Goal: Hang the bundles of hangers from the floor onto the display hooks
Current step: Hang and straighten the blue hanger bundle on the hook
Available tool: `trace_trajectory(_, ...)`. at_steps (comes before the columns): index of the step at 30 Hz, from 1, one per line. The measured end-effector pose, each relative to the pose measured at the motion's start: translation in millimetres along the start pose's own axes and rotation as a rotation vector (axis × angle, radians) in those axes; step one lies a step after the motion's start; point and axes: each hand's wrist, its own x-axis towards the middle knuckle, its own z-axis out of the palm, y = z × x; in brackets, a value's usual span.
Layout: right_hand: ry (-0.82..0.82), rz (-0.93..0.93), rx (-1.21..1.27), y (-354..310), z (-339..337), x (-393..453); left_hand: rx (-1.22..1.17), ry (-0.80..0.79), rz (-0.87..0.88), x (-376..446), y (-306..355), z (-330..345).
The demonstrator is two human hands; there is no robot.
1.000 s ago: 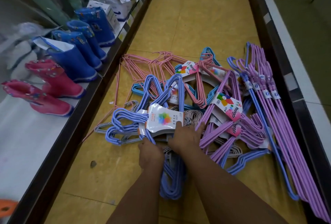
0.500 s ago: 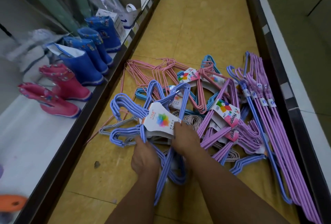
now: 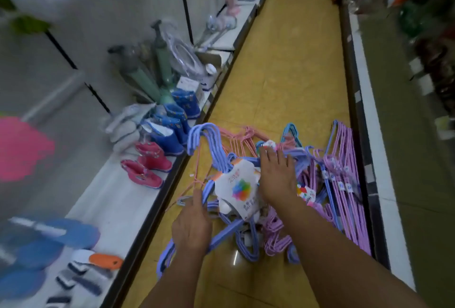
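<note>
A bundle of blue hangers with a white paper label is raised off the yellow floor between my hands. My left hand grips the lower bars of that bundle. My right hand lies over its right side beside the label, fingers spread forward; whether they curl under the bars is hidden. More bundles lie on the floor beyond: pink hangers, purple hangers along the right shelf base, and a light blue hanger. No display hooks are distinguishable in this blurred frame.
A low white shelf runs along the left with pink boots, blue boots, slippers and green umbrellas. Another shelf base borders the right. The yellow aisle floor stretches ahead.
The blue bundle has risen from the pile with both hands on it. My view has tilted up and now shows more of the aisle and the left shelf.
</note>
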Motion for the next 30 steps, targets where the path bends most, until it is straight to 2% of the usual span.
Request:
trace_trajectory(5,0.014,-0.035,0.046,-28,-109,-21,0.031,0.003,0.091,-9,27,-121)
trace_trajectory(13,0.052,-0.149,-0.023,-87,-260,-58,0.005,0.110,0.034,-40,25,-290)
trace_trajectory(18,0.040,-0.179,0.148,-132,-310,-70,-0.101,0.167,-0.130,-59,29,-364)
trace_trajectory(24,0.016,-0.393,0.205,-167,-356,-102,-0.128,0.256,-0.336,-93,28,-414)
trace_trajectory(30,0.035,-0.621,0.241,-196,-388,-142,-0.114,0.426,-0.569,-147,34,-455)
